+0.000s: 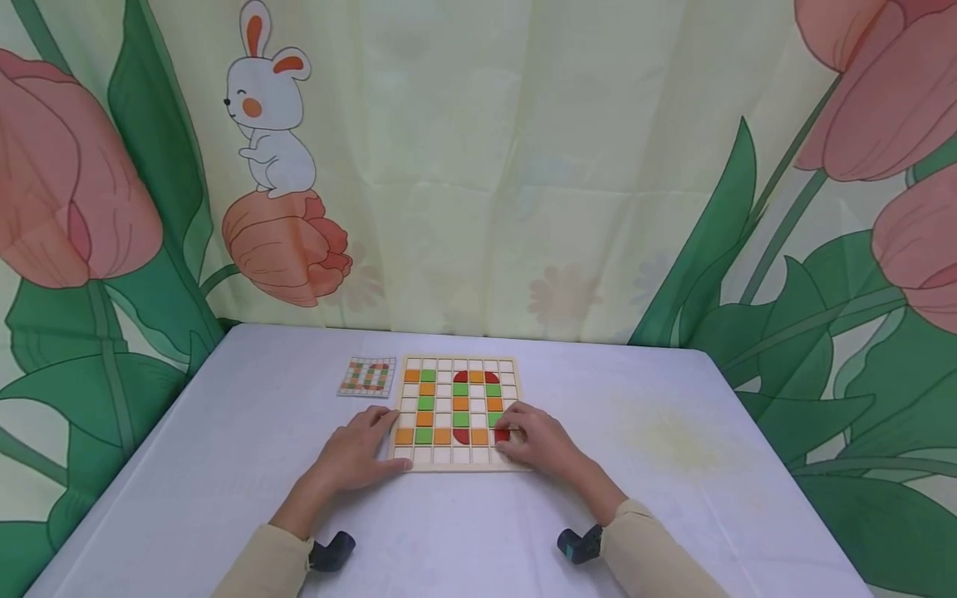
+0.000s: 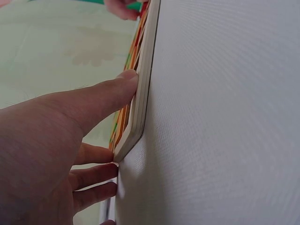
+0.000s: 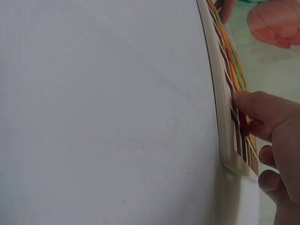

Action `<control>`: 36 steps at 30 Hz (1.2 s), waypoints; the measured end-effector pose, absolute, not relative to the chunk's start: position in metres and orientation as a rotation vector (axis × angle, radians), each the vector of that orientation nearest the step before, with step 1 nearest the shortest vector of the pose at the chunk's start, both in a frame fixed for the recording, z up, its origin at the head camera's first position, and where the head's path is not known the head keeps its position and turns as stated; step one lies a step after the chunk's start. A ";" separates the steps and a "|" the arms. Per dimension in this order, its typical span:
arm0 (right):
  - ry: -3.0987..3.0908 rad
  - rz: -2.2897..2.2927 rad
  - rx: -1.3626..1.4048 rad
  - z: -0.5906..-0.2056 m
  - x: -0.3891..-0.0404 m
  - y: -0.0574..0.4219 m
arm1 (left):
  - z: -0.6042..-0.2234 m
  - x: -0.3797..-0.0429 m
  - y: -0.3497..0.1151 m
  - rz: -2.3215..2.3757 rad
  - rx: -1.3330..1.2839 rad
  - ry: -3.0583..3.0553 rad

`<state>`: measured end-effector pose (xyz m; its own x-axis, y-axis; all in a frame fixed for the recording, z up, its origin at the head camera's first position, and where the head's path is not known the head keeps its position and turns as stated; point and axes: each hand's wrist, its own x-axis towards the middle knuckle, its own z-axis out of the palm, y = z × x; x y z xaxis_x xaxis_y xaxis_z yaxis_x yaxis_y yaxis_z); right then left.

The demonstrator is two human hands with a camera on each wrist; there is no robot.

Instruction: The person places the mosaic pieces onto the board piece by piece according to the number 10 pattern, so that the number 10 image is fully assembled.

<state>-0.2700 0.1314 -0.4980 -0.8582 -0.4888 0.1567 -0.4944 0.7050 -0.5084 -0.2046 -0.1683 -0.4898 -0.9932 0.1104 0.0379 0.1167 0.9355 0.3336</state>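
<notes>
A square wooden grid board point(image 1: 452, 465) lies on the table, with orange, green and red tiles set in some of its cells. My left hand point(image 1: 361, 453) rests at its near left corner, the thumb on the front edge and the straight fingers against the left side. Over the board's near right part, my right hand point(image 1: 542, 438) pinches a red tile point(image 3: 243, 123) between thumb and index finger, right at a cell in the row second from the front. The fingers partly hide this tile. Another red tile with a rounded side point(image 1: 460, 436) sits farther left in that row.
A small card point(image 1: 367, 377) printed with a coloured grid pattern lies just left of the board's far left corner. A white cloth covers the table point(image 1: 658, 473). Behind stands a curtain point(image 1: 463, 208) printed with tulips and a rabbit. Dark devices point(image 1: 332, 551) sit at both wrists.
</notes>
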 end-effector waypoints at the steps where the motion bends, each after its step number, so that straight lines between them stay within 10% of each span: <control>1: -2.888 0.870 0.832 -0.498 -0.270 0.132 | -0.489 -0.204 -0.169 -0.532 -0.179 -3.071; 36: -2.897 0.841 0.826 -0.497 -0.281 0.127 | -0.484 -0.209 -0.173 -0.552 -0.140 -3.106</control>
